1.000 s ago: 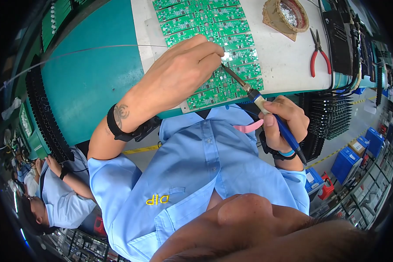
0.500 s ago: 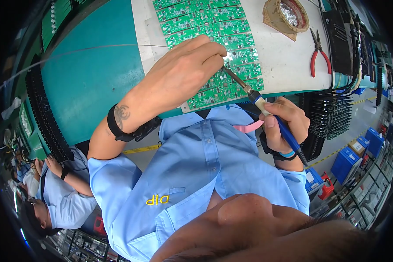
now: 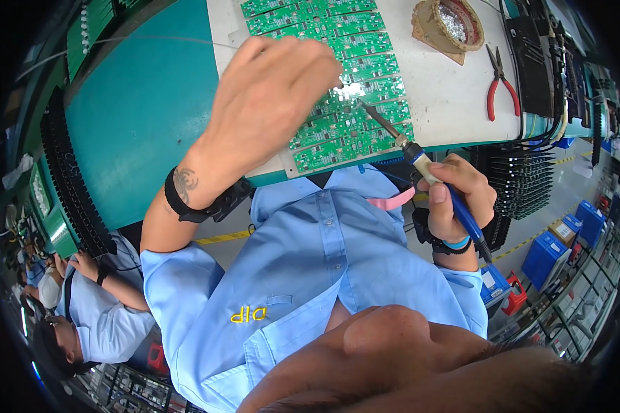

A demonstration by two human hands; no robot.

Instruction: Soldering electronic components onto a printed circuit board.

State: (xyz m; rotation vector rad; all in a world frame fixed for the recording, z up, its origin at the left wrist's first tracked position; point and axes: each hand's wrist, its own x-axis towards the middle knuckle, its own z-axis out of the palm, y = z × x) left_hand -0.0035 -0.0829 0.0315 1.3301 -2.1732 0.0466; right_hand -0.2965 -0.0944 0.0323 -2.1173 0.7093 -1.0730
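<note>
Circuit boards [image 3: 337, 142], green and rectangular, lie near the front edge of the white-and-teal counter [image 3: 441, 103], open room rightward before red-handled pliers [image 3: 499, 73]; curled left hand [image 3: 269, 100] pinches thin grey wire [image 3: 200, 40], right hand [image 3: 477, 196] grips blue-and-cream soldering iron [image 3: 424, 165].

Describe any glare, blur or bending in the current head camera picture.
Head view: white glare sits on the green circuit boards, near the iron's tip; the left hand looks slightly blurred; also in the head view, the teal table's near edge bows with fisheye distortion, and the corners go black.
</note>
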